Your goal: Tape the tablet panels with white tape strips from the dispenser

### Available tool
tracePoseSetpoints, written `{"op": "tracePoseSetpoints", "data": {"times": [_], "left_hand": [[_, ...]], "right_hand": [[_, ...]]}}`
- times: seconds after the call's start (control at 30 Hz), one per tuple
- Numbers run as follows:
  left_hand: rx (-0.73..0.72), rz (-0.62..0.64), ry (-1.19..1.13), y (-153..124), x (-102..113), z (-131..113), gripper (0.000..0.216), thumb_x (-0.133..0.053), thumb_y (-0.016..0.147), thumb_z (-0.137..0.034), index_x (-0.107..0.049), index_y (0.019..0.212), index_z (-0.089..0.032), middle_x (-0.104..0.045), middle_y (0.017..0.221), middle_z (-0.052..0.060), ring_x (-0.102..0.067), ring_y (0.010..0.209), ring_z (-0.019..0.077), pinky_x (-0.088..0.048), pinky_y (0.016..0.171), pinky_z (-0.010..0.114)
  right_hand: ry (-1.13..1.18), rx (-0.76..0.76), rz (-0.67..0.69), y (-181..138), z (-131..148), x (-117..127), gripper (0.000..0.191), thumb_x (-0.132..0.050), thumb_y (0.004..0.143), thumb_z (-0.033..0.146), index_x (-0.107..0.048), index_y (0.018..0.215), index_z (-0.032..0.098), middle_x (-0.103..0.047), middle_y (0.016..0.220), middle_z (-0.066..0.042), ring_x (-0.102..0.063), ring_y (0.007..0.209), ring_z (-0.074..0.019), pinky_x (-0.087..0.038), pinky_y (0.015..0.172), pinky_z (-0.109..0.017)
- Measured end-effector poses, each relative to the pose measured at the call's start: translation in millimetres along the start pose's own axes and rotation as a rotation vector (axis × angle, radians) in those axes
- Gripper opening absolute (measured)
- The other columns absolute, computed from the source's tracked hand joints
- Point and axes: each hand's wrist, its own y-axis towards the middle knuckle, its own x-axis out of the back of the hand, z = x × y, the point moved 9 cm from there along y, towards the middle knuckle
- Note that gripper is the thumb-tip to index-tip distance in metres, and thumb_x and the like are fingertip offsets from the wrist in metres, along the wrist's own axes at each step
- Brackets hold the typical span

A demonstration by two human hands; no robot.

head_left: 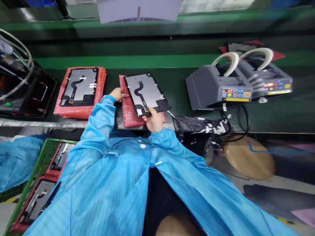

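A flat grey panel [147, 93] with a black flex cable lies tilted over a pink bubble-wrap sheet [129, 113] on the dark bench. My right hand [154, 119] grips the panel's near edge, thumb on top. My left hand [118, 94] rests on the left edge of the pink sheet, its fingers pointing at the panel's left side and lying fairly flat. Both arms are in blue smock sleeves.
A stack of pink sheets with another panel [80, 87] on top lies to the left. Two grey tape dispensers [218, 87] stand at right, a black bag [197, 126] beneath them. A green rack [36, 183] with panels sits low left. A round wooden stool [248, 157] is at right.
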Motion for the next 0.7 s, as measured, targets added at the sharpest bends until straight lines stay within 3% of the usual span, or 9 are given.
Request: {"op": "tracePoseSetpoints", "data": {"times": [0.2,0.3,0.37,0.47,0.57,0.6,0.63,0.7], "left_hand": [[0.0,-0.013,0.11,-5.4,0.7,0.3,0.024,-0.049,0.089,-0.008,-0.053,0.067,-0.017,-0.05,0.045,-0.002,-0.052,0.044,0.012,-0.046,0.055,0.023],[0.0,-0.057,0.148,-5.6,0.3,2.0,0.014,-0.047,0.087,-0.005,-0.059,0.086,-0.013,-0.053,0.051,-0.001,-0.057,0.05,0.0146,-0.05,0.06,0.025],[0.007,-0.078,0.17,-4.9,0.7,3.1,0.019,-0.047,0.087,-0.006,-0.059,0.102,-0.009,-0.059,0.058,0.001,-0.059,0.053,0.0161,-0.051,0.063,0.027],[0.014,-0.085,0.226,-3.0,1.4,2.7,0.028,-0.047,0.088,-0.008,-0.056,0.115,-0.006,-0.069,0.076,0.009,-0.065,0.061,0.0184,-0.053,0.069,0.029],[-0.024,-0.137,0.316,-2.7,4.9,-3.8,0.03,-0.047,0.089,-0.011,-0.057,0.117,-0.005,-0.071,0.101,0.019,-0.07,0.087,0.0245,-0.052,0.086,0.033],[-0.04,-0.175,0.337,-3.7,7.1,-6.4,0.032,-0.047,0.089,-0.012,-0.057,0.119,-0.005,-0.07,0.11,0.021,-0.069,0.098,0.027,-0.051,0.092,0.034],[-0.057,-0.217,0.346,-5.3,9.3,-8.9,0.035,-0.046,0.09,-0.014,-0.055,0.123,-0.004,-0.068,0.116,0.022,-0.067,0.107,0.029,-0.049,0.097,0.036],[-0.093,-0.276,0.33,-9.1,10.9,-12.6,0.047,-0.05,0.09,-0.021,-0.048,0.133,-0.005,-0.065,0.125,0.022,-0.063,0.116,0.032,-0.047,0.102,0.04]], "right_hand": [[-0.014,-0.148,-0.009,-8.0,-20.8,-6.7,0.029,-0.077,0.075,0.037,-0.057,0.067,0.018,-0.06,0.052,0.005,-0.053,0.039,-0.0057,-0.043,0.037,-0.016],[-0.016,-0.206,0.003,-10.8,-24.2,-8.8,0.027,-0.078,0.076,0.034,-0.06,0.068,0.016,-0.064,0.057,0.002,-0.059,0.044,-0.007,-0.054,0.047,-0.017],[-0.037,-0.273,0.053,-14.6,-27.6,-9.4,0.024,-0.077,0.078,0.03,-0.062,0.067,0.015,-0.067,0.06,0.0,-0.063,0.05,-0.0084,-0.059,0.056,-0.019],[-0.183,-0.421,0.283,-29.4,-35.0,-9.2,0.027,-0.082,0.072,0.031,-0.064,0.064,0.013,-0.07,0.061,-0.005,-0.068,0.054,-0.0117,-0.06,0.057,-0.02],[-0.398,-0.483,0.565,-47.8,-30.9,8.1,0.034,-0.088,0.057,0.039,-0.068,0.065,0.013,-0.072,0.064,-0.006,-0.066,0.049,-0.0128,-0.055,0.047,-0.02],[-0.438,-0.43,0.558,-45.7,-20.3,22.5,0.036,-0.089,0.054,0.04,-0.068,0.066,0.013,-0.071,0.062,-0.005,-0.064,0.045,-0.0119,-0.052,0.043,-0.019],[-0.45,-0.328,0.469,-37.4,-2.7,42.5,0.036,-0.088,0.053,0.04,-0.068,0.067,0.014,-0.07,0.059,-0.003,-0.061,0.042,-0.0108,-0.049,0.04,-0.018],[-0.404,-0.036,0.082,-17.1,50.6,101.5,0.031,-0.084,0.06,0.037,-0.063,0.066,0.016,-0.063,0.051,0.002,-0.056,0.039,-0.008,-0.042,0.037,-0.016]]}}
